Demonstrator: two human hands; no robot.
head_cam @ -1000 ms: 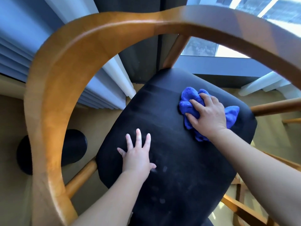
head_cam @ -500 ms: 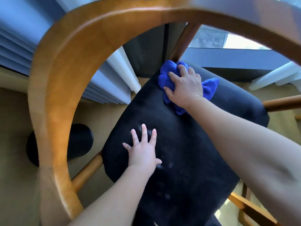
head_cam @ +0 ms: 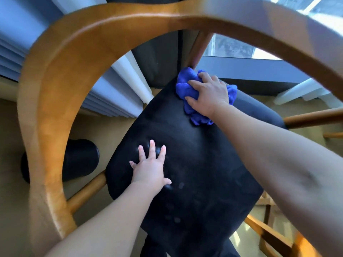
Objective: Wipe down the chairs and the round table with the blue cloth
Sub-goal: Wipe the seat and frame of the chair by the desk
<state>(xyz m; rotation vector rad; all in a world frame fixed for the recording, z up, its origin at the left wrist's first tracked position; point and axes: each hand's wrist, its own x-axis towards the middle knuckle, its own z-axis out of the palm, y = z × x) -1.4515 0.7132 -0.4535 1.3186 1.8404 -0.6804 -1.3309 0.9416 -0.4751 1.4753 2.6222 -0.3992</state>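
Black upholstery fills the middle of my feed: the seat [head_cam: 194,164] of a wooden chair [head_cam: 55,75], seen from above through its curved back rail, which arches across the top and down the left side. The blue cloth [head_cam: 185,88] lies bunched at the far corner of the seat, right at the foot of a wooden spindle [head_cam: 201,45] that rises to the rail. The right hand [head_cam: 208,94] sits on top of it, fingers curled over the folds, gripping the cloth and pressing it to the padding. The left hand [head_cam: 151,168] rests flat on the near left part of the seat, fingers straight and spread, holding nothing, well apart from the cloth. Faint pale smudges mark the padding near that hand; I think they are dust or fingerprints, but the feed is too soft to say. Beyond the seat's left edge, a dark rounded object [head_cam: 79,158] sits on the beige floor [head_cam: 9,145], partly behind the rail.
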